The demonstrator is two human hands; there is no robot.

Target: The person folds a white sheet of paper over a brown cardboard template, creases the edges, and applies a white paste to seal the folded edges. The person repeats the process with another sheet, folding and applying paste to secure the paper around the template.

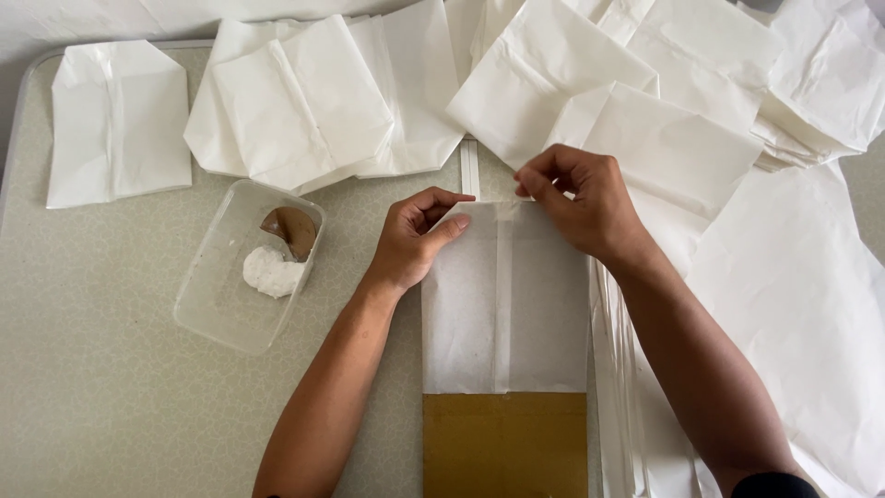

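Pale speckled table [101, 369], rounded metal-edged corner; soft even light, no hard shadows.

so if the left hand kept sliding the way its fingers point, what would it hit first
The left hand points right along the top edge of the white paper sheet. Going straight on, it would most likely meet the right hand, which pinches that same edge just beyond; nothing else seems to lie between them.

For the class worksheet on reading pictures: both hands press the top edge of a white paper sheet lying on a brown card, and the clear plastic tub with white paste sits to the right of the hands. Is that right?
Not quite. The head view shows the clear plastic tub to the left of the hands, not the right. The rest holds: left hand and right hand press the top edge of the white paper sheet on the brown card.
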